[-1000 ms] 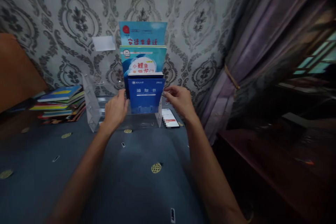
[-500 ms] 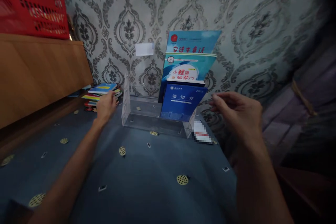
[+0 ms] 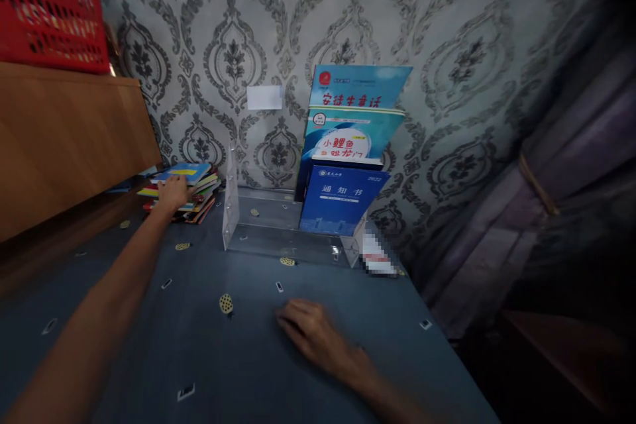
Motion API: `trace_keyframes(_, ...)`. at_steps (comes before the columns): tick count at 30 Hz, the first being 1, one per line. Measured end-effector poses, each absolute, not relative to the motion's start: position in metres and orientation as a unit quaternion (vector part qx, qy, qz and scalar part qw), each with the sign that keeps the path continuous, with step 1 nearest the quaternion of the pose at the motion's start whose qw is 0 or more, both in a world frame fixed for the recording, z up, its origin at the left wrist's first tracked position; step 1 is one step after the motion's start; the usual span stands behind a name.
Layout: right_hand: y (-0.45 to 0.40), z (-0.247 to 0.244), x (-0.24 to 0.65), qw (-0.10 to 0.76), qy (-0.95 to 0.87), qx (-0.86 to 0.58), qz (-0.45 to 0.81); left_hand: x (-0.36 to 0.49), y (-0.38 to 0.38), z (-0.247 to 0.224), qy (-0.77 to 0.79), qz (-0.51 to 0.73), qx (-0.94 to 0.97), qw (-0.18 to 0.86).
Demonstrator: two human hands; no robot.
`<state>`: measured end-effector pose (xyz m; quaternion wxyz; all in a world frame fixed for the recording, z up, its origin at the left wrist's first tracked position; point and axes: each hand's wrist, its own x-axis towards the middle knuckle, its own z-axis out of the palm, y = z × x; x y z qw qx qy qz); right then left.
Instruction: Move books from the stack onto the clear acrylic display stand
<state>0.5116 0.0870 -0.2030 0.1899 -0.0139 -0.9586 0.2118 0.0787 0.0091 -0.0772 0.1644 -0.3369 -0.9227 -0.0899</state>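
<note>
At the left, my left hand (image 3: 173, 193) reaches onto a stack of thin books (image 3: 199, 202). Its fingers lie over the near edge of the blue book (image 3: 195, 173) on top; the thumb is hidden. Low over the tablecloth, my right hand (image 3: 315, 334) is slightly blurred, with its fingers curled together and nothing visible in them. A clear acrylic stepped rack (image 3: 283, 241) stands in the middle. Its right side bears a dark blue booklet (image 3: 342, 202) in front, a teal book (image 3: 365, 124) behind it and a light blue book (image 3: 370, 83) at the back, all leaning upright.
A patterned blue cloth (image 3: 248, 358) covers the table. At left a red basket (image 3: 54, 20) sits on a wooden cabinet (image 3: 74, 139). A white packet (image 3: 378, 255) lies right of the rack. A curtain (image 3: 477, 238) hangs at right; wallpaper rises behind.
My right hand has come away from beside the dark blue booklet, down and left to the front of the rack. My left hand has moved left onto the stack. The view has shifted slightly.
</note>
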Motion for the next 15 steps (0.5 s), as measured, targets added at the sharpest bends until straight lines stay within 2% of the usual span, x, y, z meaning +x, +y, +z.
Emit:
trace_keyframes(4,0.091,-0.201,0.51,0.19,-0.936,-0.061,0.289,0.069,0.011,-0.077,-0.924,-0.065,-0.342,0.16)
trace_keyframes(15,0.09,-0.202,0.512,0.19,-0.937,-0.07,0.284,0.059,0.014,-0.063,-0.902,0.011,-0.395,0.172)
